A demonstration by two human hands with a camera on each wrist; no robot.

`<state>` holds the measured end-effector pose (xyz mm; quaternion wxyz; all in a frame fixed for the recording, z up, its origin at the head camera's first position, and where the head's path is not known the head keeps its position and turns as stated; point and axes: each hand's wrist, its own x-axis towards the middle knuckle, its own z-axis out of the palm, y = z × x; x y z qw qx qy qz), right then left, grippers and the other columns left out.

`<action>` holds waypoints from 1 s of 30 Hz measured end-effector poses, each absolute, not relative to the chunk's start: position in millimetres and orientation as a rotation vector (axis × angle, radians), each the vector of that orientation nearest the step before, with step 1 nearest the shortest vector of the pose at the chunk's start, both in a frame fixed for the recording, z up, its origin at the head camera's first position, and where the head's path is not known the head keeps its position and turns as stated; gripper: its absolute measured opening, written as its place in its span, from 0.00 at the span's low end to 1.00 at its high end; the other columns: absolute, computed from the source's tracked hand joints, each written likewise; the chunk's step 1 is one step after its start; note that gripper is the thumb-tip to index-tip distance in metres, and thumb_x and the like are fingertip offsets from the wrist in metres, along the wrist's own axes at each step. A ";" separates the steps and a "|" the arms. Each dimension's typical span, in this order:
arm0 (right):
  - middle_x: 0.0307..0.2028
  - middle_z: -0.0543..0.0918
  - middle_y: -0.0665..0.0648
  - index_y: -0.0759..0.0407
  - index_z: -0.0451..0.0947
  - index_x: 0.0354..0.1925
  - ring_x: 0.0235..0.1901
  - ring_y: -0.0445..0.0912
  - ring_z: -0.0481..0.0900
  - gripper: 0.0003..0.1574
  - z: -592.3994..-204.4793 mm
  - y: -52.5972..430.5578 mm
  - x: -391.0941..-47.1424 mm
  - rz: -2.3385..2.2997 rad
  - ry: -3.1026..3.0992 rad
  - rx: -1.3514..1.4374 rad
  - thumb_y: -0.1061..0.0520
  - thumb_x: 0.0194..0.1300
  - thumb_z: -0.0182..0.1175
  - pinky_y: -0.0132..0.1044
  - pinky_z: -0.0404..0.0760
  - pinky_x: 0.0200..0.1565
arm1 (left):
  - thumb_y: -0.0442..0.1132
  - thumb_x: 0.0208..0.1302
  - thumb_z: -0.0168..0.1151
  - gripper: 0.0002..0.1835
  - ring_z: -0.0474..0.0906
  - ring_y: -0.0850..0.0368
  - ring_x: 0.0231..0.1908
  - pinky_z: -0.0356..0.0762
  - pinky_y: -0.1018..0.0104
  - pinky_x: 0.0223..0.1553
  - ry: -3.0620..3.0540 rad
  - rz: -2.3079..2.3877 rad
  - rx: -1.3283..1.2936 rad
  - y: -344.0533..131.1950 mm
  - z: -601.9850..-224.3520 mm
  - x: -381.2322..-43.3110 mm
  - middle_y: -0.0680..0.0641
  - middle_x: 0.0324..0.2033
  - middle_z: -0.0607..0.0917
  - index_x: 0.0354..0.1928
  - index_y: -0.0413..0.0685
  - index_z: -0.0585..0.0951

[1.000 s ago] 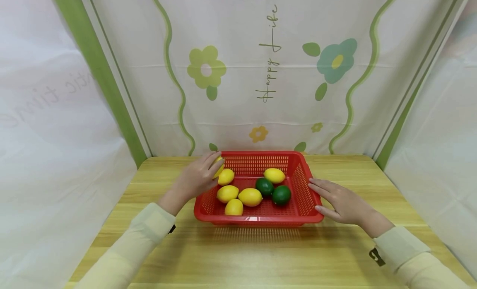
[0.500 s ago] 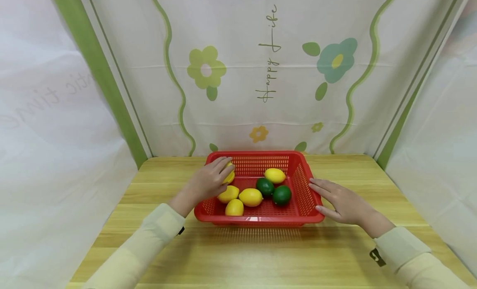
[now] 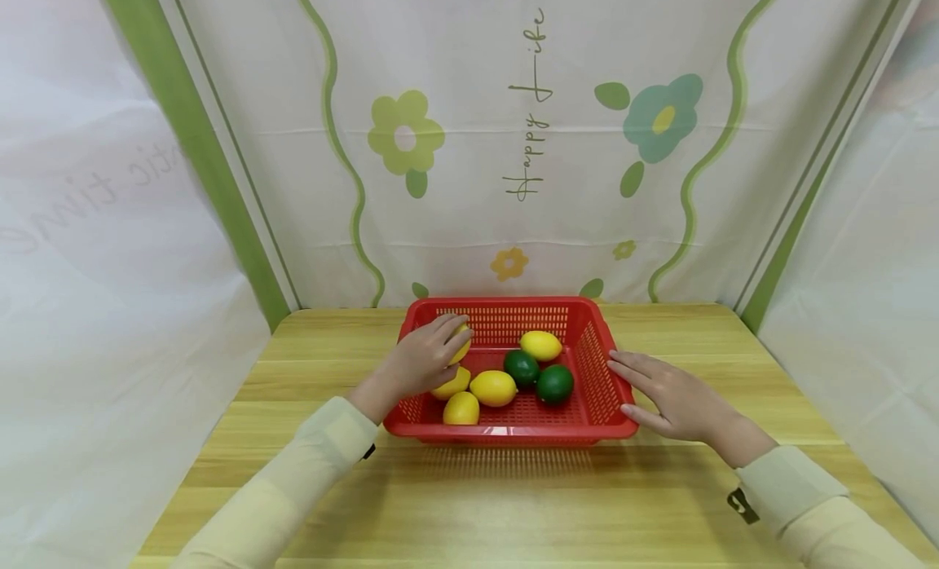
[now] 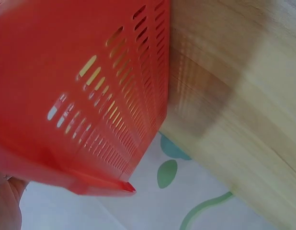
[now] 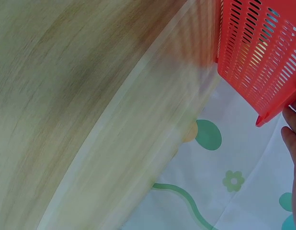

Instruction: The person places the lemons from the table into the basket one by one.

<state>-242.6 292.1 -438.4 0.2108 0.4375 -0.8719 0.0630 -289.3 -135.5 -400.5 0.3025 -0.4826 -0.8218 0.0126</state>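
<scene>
In the head view my left hand (image 3: pixel 423 357) reaches over the left side of a red plastic basket (image 3: pixel 506 432), its fingers curled round a yellow lemon (image 3: pixel 462 342) that is partly covered by them. My right hand (image 3: pixel 671 396) rests against the basket's right rim with fingers straight. Below the left hand lie a partly hidden lemon (image 3: pixel 453 384), a lemon (image 3: pixel 461 409) by the front wall and another lemon (image 3: pixel 493 388) beside them. Two dark green lime-like fruits (image 3: pixel 521 367) sit to the right, with a lemon (image 3: pixel 540 346) behind them.
The basket stands on a wooden table (image 3: pixel 499 512) near its back edge. A white curtain (image 3: pixel 469 178) with printed flowers hangs behind, and white cloth walls (image 3: pixel 95 267) rise at both sides. The left wrist view mostly shows the slotted basket wall (image 4: pixel 105 86).
My left hand has moved right and slightly down from the basket's left rim to over its inside, with a lemon at its fingers. My right hand and the basket stay put.
</scene>
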 end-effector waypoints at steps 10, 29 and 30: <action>0.63 0.73 0.62 0.65 0.73 0.62 0.60 0.56 0.72 0.40 -438.5 292.2 -242.9 0.161 -2.422 1.210 0.41 0.61 0.64 0.55 0.77 0.52 | 0.40 0.54 0.70 0.27 0.75 0.44 0.56 0.76 0.57 0.55 -2.210 0.053 -1.294 -131.2 -402.6 -291.6 0.37 0.57 0.77 0.56 0.39 0.76; 0.62 0.73 0.63 0.66 0.73 0.62 0.59 0.58 0.72 0.40 -436.7 292.0 -241.3 0.176 -2.432 1.212 0.43 0.60 0.65 0.55 0.77 0.52 | 0.41 0.55 0.71 0.30 0.73 0.45 0.59 0.74 0.57 0.57 -2.337 0.026 -1.302 -120.0 -406.1 -294.7 0.39 0.60 0.75 0.59 0.41 0.74; 0.62 0.73 0.64 0.66 0.73 0.62 0.59 0.58 0.72 0.40 -436.6 292.3 -241.0 0.176 -2.435 1.210 0.42 0.60 0.65 0.55 0.77 0.52 | 0.41 0.55 0.71 0.30 0.73 0.45 0.59 0.74 0.57 0.57 -2.331 0.022 -1.307 -118.9 -406.5 -295.0 0.38 0.59 0.75 0.59 0.41 0.75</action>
